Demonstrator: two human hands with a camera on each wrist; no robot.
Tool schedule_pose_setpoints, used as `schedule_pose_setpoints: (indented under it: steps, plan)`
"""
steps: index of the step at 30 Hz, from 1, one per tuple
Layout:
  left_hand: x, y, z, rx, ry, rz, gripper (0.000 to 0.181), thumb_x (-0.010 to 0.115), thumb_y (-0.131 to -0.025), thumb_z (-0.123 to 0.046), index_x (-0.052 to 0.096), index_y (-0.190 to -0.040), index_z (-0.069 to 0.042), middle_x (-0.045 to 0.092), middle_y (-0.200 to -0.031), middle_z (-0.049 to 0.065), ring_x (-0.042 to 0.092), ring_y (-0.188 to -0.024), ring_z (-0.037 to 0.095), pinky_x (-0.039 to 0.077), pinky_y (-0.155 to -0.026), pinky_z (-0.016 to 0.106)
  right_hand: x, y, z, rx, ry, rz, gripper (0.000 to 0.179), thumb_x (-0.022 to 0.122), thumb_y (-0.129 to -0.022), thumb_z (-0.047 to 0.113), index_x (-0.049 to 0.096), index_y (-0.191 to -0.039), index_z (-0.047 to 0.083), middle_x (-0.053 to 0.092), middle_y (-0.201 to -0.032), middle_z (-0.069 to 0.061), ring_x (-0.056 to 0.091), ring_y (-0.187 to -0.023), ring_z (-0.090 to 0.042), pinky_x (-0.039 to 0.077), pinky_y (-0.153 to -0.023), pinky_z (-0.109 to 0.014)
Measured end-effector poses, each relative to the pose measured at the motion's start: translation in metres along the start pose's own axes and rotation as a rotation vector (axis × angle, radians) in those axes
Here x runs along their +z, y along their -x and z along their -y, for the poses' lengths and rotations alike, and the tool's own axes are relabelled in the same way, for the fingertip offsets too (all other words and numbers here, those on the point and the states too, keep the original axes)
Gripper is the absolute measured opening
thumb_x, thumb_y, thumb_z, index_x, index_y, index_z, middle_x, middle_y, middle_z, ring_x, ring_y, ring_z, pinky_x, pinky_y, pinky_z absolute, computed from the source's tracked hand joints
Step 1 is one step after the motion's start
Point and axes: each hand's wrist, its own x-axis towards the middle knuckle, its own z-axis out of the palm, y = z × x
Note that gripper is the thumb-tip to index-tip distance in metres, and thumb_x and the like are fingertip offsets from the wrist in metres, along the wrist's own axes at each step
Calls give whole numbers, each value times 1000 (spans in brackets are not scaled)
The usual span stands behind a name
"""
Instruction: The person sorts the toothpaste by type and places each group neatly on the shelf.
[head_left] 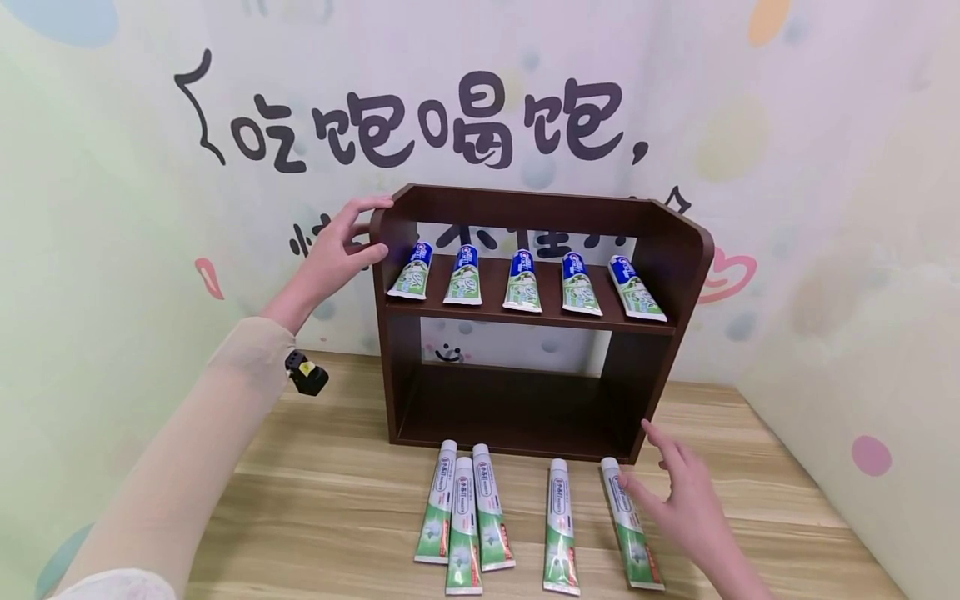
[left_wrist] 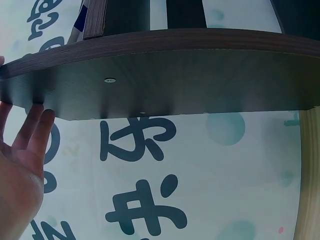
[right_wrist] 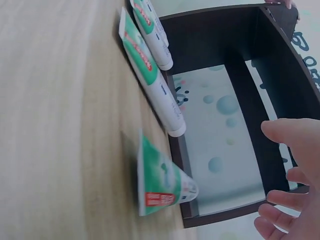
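My left hand [head_left: 337, 254] touches the upper left side of a dark brown two-tier shelf [head_left: 525, 321], its fingers fairly straight. In the left wrist view, fingertips [left_wrist: 46, 117] rest on the outer face of the side panel. Near the shelf's lower right corner is my right hand [head_left: 693, 500], thumb and fingers spread, holding nothing. Just left of it lies the rightmost green-and-white toothpaste tube [head_left: 632, 525]; the right wrist view shows the hand apart from that tube [right_wrist: 162, 180]. A matching toothpaste tube [head_left: 560, 527] lies farther left.
Three more green-and-white toothpaste tubes [head_left: 463, 529] lie close together on the wooden table [head_left: 322, 508]. Several blue-and-green toothpaste tubes [head_left: 522, 282] lean in a row on the upper tier. Behind stands a wall [head_left: 480, 50] with black lettering; another wall [head_left: 847, 333] bounds the right.
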Motion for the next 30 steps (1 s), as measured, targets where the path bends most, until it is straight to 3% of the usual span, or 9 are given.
schedule_pose_setpoints:
  steps: [10, 19, 25, 30]
  plan:
    - [-1, -1, 4, -1, -16, -2, 56, 61, -94, -8, 44, -146, -22, 37, -159, -4, 53, -128, 32, 49, -93, 20, 10, 6, -13, -1, -15, 100, 81, 79, -82, 35, 39, -150, 14, 54, -129, -27, 59, -100, -36, 51, -73, -47]
    - [0, 9, -25, -24, -7, 15, 55, 58, -94, -5, 41, -146, -10, 35, -160, 6, 51, -129, 36, 48, -88, 16, 20, 14, -23, 60, -16, 260, 87, 79, -80, 40, 37, -150, 12, 52, -133, -30, 61, -99, -33, 54, -76, -48]
    - [0, 10, -28, -31, -2, 13, 54, 58, -94, -6, 42, -145, -11, 35, -160, 4, 51, -130, 35, 48, -88, 16, 21, 15, -24, 98, 0, 344, 86, 78, -82, 37, 37, -151, 7, 53, -135, -32, 64, -97, -30, 55, -82, -51]
    - [0, 9, -28, -43, 3, 15, 54, 58, -94, -6, 42, -146, -12, 35, -160, 3, 50, -131, 35, 49, -86, 17, 23, 11, -24, 178, -15, 418, 81, 77, -84, 33, 39, -149, 3, 60, -130, -25, 65, -98, -25, 56, -84, -47]
